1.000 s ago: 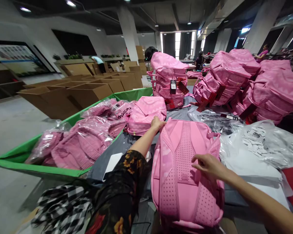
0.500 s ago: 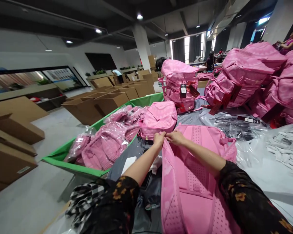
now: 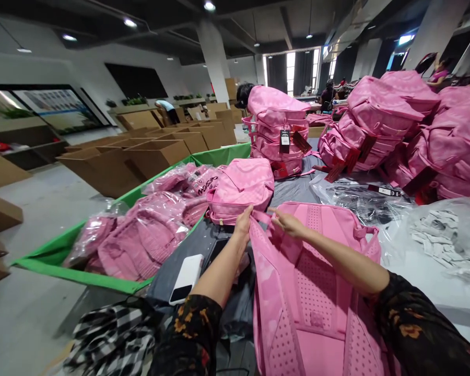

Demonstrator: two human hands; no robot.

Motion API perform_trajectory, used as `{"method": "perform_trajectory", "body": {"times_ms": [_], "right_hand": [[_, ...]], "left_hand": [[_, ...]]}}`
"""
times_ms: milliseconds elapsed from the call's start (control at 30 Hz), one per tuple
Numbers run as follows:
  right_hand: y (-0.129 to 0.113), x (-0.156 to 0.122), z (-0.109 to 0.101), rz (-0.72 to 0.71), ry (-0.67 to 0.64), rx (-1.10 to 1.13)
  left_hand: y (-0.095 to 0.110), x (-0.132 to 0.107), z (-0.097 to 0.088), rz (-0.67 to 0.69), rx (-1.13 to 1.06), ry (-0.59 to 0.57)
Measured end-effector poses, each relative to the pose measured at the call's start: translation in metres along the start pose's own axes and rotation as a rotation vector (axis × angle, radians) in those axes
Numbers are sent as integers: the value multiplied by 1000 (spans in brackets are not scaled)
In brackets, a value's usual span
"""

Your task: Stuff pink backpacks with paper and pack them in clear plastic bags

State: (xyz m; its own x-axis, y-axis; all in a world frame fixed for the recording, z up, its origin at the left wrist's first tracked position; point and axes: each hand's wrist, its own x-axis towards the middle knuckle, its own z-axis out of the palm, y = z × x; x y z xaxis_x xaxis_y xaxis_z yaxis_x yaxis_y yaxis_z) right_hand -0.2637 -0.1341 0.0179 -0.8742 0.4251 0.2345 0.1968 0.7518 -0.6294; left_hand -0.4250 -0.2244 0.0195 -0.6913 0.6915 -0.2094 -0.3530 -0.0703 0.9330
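A large pink backpack (image 3: 329, 261) lies with its padded, perforated back panel facing up and its top end away from me. My left hand (image 3: 243, 224) is closed on a shoulder strap (image 3: 264, 271) near the backpack's top left corner. My right hand (image 3: 289, 222) is closed at the top edge, its fingertips at a narrow pink band (image 3: 260, 215) that runs across to the left hand. Exactly what the right fingertips pinch is partly hidden. Just beyond my hands sits a smaller pink bag (image 3: 241, 188).
Left stands a green-rimmed bin (image 3: 82, 277) of plastic-wrapped pink bags. A white device (image 3: 186, 279) lies beside my left forearm. Stacked pink backpacks (image 3: 280, 112) rise at the back, with clear plastic bags (image 3: 446, 235) at right. Open cartons (image 3: 152, 156) and several people are farther off.
My hands have moved slightly apart, and the pink band between them now shows. The view has swung to the right, uncovering more of the white device.
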Motion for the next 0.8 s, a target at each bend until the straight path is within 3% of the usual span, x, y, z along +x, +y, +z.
{"method": "perform_trajectory", "body": {"times_ms": [67,167,233,300,400,533,633,733,800], "right_hand": [[-6,15,-9,57,59,229],[-20,30,-29,-32,85,489],[-26,29,-45,-104,163,466],[-27,18,-60,-148,312,286],[-26,-13,-63,-185,362,54],[-42,-85,-23,-36,146,182],[-72,-152,2,22,-36,290],[-91,-208,-15,88,-268,331],[-79,-232,-52,216,-153,279]], "left_hand": [[32,-13,15,43,-93,-169],[75,-43,31,244,-98,-354],[90,-63,37,412,-24,-381],[93,-77,43,503,34,-391],[85,-79,56,488,22,-405],[65,-49,82,400,-7,-411],[32,-23,96,424,240,-386],[-11,-13,101,478,535,-345],[-32,-14,99,528,652,-307]]}}
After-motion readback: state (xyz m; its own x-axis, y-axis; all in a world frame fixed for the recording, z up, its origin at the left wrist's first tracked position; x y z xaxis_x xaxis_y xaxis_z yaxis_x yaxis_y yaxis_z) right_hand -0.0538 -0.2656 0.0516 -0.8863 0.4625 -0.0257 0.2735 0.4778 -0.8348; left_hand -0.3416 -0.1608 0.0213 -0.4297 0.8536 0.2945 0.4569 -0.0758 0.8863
